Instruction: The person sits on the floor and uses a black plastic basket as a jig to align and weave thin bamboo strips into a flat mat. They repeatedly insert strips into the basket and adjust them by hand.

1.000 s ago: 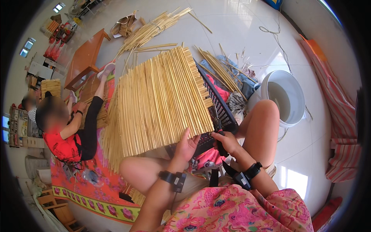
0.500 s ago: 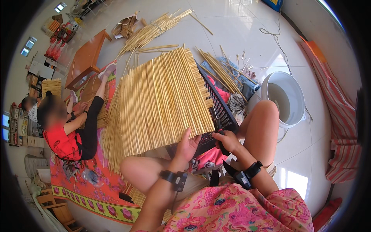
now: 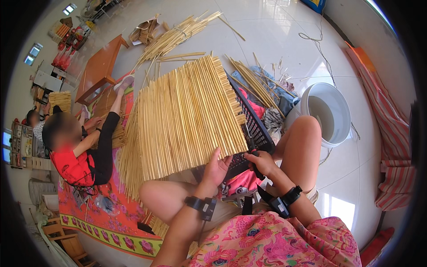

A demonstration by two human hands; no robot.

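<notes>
A woven mat of straight yellow reed stalks point(image 3: 187, 120) lies tilted across a black plastic crate point(image 3: 255, 120) in front of my knees. My left hand point(image 3: 216, 169) grips the mat's near edge close to its right corner, the thumb against the edge and the fingers partly hidden. Just right of that corner, my right hand point(image 3: 263, 163) is closed around black-handled shears point(image 3: 256, 170). Their metal end points away along the mat's right side, beside the uneven stalk ends; whether the blades are apart I cannot tell.
Loose reeds point(image 3: 253, 82) lie on cloths beyond the crate, and a larger bundle point(image 3: 178, 38) is on the floor. A white bucket point(image 3: 326, 115) stands right of my knee. Left, a person in red point(image 3: 73, 155) sits on a floral mat point(image 3: 106, 196) near a wooden table point(image 3: 100, 69).
My hands, the mat and the shears stay almost still. At the left, the seated person's head and arms have shifted slightly, and the person behind has moved a little.
</notes>
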